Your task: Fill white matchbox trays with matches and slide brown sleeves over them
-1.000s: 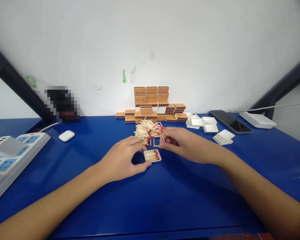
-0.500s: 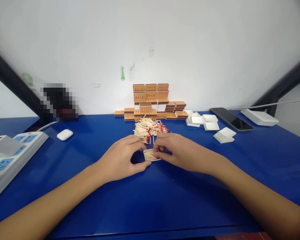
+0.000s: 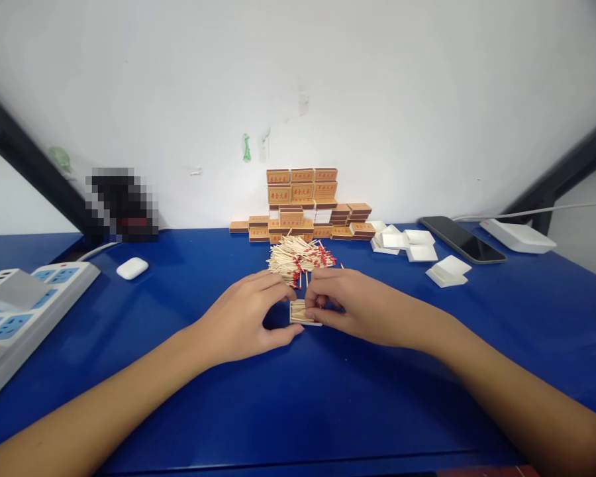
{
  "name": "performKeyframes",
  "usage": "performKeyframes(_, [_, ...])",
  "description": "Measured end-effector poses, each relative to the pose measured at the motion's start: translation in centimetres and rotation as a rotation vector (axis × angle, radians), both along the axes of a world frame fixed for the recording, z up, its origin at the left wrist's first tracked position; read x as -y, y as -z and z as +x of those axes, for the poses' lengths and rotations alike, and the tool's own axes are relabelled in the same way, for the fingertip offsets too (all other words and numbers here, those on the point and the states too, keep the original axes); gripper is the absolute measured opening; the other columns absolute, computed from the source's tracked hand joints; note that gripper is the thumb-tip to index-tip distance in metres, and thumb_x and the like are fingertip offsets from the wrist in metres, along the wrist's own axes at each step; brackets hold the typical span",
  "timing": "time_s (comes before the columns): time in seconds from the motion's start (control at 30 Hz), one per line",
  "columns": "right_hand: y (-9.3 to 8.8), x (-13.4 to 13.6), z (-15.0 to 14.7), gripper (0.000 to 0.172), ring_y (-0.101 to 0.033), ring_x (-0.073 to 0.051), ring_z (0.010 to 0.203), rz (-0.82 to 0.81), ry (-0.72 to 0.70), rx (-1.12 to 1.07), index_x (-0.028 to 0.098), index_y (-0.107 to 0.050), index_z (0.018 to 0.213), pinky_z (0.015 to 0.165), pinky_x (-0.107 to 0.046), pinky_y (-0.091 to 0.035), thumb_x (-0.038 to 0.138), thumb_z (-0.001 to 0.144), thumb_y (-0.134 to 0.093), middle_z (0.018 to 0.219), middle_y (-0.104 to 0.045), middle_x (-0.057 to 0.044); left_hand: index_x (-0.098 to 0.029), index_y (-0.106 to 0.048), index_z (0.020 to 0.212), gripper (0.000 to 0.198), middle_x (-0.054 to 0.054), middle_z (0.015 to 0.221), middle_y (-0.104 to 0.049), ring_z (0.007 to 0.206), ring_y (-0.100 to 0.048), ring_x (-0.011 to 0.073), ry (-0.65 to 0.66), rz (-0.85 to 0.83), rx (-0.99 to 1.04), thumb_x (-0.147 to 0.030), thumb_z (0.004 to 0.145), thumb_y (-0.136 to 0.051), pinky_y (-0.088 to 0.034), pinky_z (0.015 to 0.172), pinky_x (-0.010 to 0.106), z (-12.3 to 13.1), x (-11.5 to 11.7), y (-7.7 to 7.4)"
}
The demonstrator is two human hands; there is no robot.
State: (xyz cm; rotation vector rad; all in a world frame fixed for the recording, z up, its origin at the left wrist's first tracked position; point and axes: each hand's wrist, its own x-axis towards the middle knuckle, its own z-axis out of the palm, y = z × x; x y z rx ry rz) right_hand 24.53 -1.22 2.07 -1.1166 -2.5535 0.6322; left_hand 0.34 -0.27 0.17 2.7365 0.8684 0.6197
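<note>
A small white matchbox tray holding several pale matchsticks lies on the blue table. My left hand holds its left end, with the index finger at the far corner and the thumb at the near one. The fingers of my right hand are curled and pinched down on the matches at the tray's right end, hiding their heads. Just beyond both hands is a loose heap of red-tipped matches.
Printed matchboxes are stacked against the wall. To their right are white empty trays, another tray pair, a phone and a white box. At left are a white earbud case and a power strip.
The tray has shifted slightly right and turned a little straighter between my hands. My right fingers stay at its right end. The whole view has moved slightly.
</note>
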Motion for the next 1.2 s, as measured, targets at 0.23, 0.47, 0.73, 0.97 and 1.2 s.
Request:
performKeyframes(0.23, [-0.6,-1.2,1.5,0.017,-0.053,-0.015,0.071,0.103,0.067,0.012,0.021,-0.065,0.085,0.067,-0.03,-0.037,0.027,0.1,-0.059,0.079,-0.064,0.0,-0.019,-0.071,0.115,0.029,0.008,0.11,-0.07,0.104,-0.066,0.0255,-0.005,0.02,-0.005,-0.039,0.095,-0.071,-0.056,0.092,0.042,-0.1,-0.3,0.6])
performKeyframes(0.47, [-0.5,-2.8,4.0,0.016,-0.055,-0.017,0.073,0.11,0.2,0.16,0.021,-0.068,0.086,0.065,-0.031,-0.036,0.036,0.093,-0.068,0.083,-0.065,-0.002,-0.018,-0.073,0.108,0.026,0.008,0.103,-0.07,0.099,-0.065,0.025,-0.012,0.013,0.002,-0.04,0.093,-0.072,-0.056,0.088,0.042,-0.1,-0.1,0.4])
performKeyframes(0.73, [1.2,-2.3,2.1,0.024,-0.056,-0.019,0.076,0.152,0.321,0.194,0.021,-0.058,0.089,0.066,-0.033,-0.037,0.043,0.094,-0.068,0.091,-0.065,-0.004,-0.017,-0.072,0.104,0.026,0.007,0.099,-0.069,0.096,-0.064,0.0243,-0.008,0.006,-0.012,-0.041,0.092,-0.073,-0.055,0.085,0.041,-0.1,-0.1,0.3])
performKeyframes(0.97, [1.1,-2.9,2.6,0.025,-0.056,-0.018,0.075,0.166,0.324,0.139,0.021,-0.061,0.081,0.068,-0.032,-0.039,0.041,0.095,-0.067,0.085,-0.064,-0.003,-0.018,-0.072,0.105,0.026,0.007,0.098,-0.069,0.094,-0.064,0.0238,-0.001,0.022,-0.009,-0.041,0.092,-0.073,-0.055,0.085,0.04,-0.1,-0.1,0.3])
performKeyframes(1.2, [1.2,-2.5,1.7,0.014,-0.055,-0.016,0.073,0.07,0.262,0.088,0.021,-0.062,0.078,0.066,-0.031,-0.038,0.024,0.091,-0.064,0.081,-0.065,-0.001,-0.017,-0.072,0.104,0.025,0.007,0.098,-0.069,0.095,-0.064,0.024,-0.002,0.036,-0.018,-0.04,0.093,-0.073,-0.055,0.084,0.039,-0.1,-0.1,0.3])
